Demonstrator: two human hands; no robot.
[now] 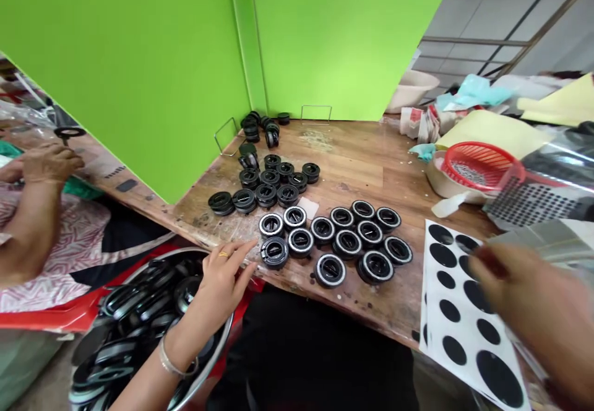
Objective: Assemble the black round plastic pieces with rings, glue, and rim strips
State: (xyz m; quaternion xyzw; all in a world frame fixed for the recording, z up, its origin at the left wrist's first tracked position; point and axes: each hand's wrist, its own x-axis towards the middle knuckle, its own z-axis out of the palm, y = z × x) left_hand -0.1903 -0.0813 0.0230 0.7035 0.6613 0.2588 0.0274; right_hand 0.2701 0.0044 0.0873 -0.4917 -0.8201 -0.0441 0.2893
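My left hand (227, 275) lies at the front edge of the wooden table with its fingers stretched out and holds nothing. Its fingertips are beside a round black part (275, 252), and I cannot tell whether they touch it. Several similar round parts with a whitish ring on top (347, 242) stand to the right of it. Behind these are several all-black round parts (270, 177). Over at the right, my right hand (524, 293) is smeared by motion above a white sheet of black round stickers (449, 311). Whatever its fingers hold, if anything, cannot be made out.
Green panels (325, 39) stand on wire feet behind the table (357, 163). At right are a red basket (482, 164) in a tub, yellow sheets and plastic bags. A basin (227, 330) of black parts sits at lower left, near another person's hand (51, 162).
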